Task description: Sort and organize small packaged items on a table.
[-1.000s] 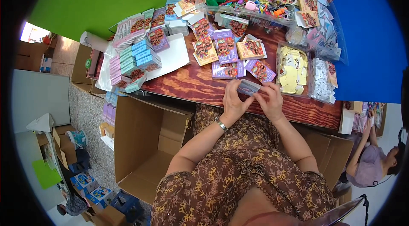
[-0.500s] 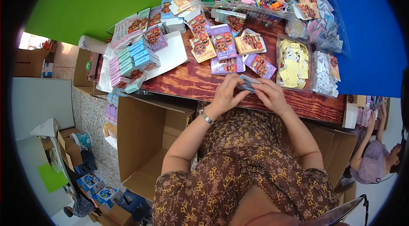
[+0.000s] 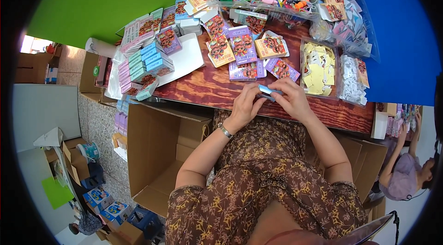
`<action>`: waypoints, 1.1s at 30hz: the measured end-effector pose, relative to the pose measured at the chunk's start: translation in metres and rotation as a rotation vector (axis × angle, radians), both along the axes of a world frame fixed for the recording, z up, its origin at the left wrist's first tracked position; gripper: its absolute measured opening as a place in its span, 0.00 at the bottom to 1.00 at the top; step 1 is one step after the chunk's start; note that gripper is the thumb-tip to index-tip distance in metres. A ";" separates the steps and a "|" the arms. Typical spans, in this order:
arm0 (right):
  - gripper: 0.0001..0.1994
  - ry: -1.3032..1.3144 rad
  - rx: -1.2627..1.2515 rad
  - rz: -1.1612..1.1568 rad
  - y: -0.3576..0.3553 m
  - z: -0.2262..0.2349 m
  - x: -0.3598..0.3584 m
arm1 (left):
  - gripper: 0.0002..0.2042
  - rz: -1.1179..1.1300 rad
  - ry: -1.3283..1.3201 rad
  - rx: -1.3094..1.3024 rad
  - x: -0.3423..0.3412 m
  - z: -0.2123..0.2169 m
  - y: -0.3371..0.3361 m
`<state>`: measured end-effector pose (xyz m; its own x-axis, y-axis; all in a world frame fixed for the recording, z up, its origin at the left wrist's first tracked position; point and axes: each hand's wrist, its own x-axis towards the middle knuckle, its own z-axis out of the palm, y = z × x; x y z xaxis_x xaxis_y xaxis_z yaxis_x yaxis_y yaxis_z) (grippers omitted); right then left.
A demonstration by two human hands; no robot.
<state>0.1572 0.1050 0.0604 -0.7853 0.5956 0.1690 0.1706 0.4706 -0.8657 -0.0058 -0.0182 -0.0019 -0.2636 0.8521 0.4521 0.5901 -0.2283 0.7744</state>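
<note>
Between my two hands, just above the table's near edge, is a small blue card box (image 3: pixel 266 90). My left hand (image 3: pixel 245 104) pinches its left end with thumb and fingers. At its right end, my right hand (image 3: pixel 292 101) grips with the fingertips closed on it. Most of the box is hidden by my fingers. Just beyond my hands lie purple boxes (image 3: pixel 242 46) and orange boxes (image 3: pixel 219 52) with printed fronts, loosely overlapping. One purple box (image 3: pixel 281 68) rests right beside my right fingers.
Stacked pastel boxes (image 3: pixel 140 67) stand at the left on white card (image 3: pixel 190 56). To the right are trays of yellow cards (image 3: pixel 318 67) and white pieces (image 3: pixel 353 81). A clear bin (image 3: pixel 263 4) of colourful trinkets sits at the back. An open carton (image 3: pixel 157 152) is below left.
The box has been turned in my fingers, so a bright blue side now faces up. My right fingers have shifted slightly upward; the boxes and trays stay put.
</note>
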 end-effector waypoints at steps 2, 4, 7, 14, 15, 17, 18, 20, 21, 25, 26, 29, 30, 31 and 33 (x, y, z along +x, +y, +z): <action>0.09 0.019 0.069 -0.028 -0.004 -0.001 0.000 | 0.19 0.016 -0.005 0.013 0.005 -0.003 -0.002; 0.09 -0.038 0.274 -0.041 -0.006 -0.003 -0.001 | 0.21 0.068 -0.150 0.002 0.008 -0.005 -0.003; 0.09 -0.038 0.508 -0.065 -0.010 -0.002 -0.005 | 0.23 0.078 -0.047 0.029 0.005 -0.004 -0.003; 0.09 -0.090 0.666 -0.073 -0.025 0.003 -0.009 | 0.16 0.001 0.030 0.031 -0.006 0.007 0.000; 0.10 -0.095 0.679 -0.022 -0.024 0.000 -0.007 | 0.15 -0.015 0.032 0.037 -0.007 0.007 -0.001; 0.10 -0.101 0.692 0.029 -0.020 -0.004 -0.004 | 0.14 -0.033 0.033 0.043 -0.010 0.005 -0.003; 0.12 -0.055 0.609 0.048 -0.017 -0.006 -0.002 | 0.14 -0.040 0.053 0.060 -0.010 0.004 -0.004; 0.14 -0.011 0.524 0.068 -0.015 -0.006 0.004 | 0.14 -0.046 0.071 0.076 -0.011 0.002 -0.006; 0.16 -0.025 0.445 0.075 -0.015 -0.006 0.008 | 0.14 -0.031 0.064 0.067 -0.011 0.001 -0.006; 0.21 0.016 0.305 0.054 -0.020 -0.024 0.015 | 0.14 -0.018 0.069 0.082 -0.009 -0.002 -0.006; 0.21 0.015 0.304 0.052 -0.019 -0.029 0.016 | 0.14 -0.020 0.068 0.081 -0.009 -0.002 -0.004; 0.21 0.060 0.283 0.010 -0.016 -0.036 0.013 | 0.15 -0.051 0.062 0.098 -0.013 0.000 -0.001; 0.20 0.065 0.311 0.034 -0.015 -0.035 0.013 | 0.16 -0.053 0.074 0.103 -0.013 -0.003 -0.002; 0.20 0.072 0.340 0.060 -0.014 -0.034 0.012 | 0.16 -0.055 0.087 0.108 -0.014 -0.004 -0.002; 0.20 0.091 0.370 0.082 -0.015 -0.036 0.006 | 0.16 -0.034 0.114 0.134 -0.019 -0.006 -0.004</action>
<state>0.1627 0.0896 0.0247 -0.7996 0.4171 0.4321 0.0498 0.7630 -0.6445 -0.0251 -0.0223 -0.0079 -0.1761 0.7896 0.5878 0.6622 -0.3468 0.6642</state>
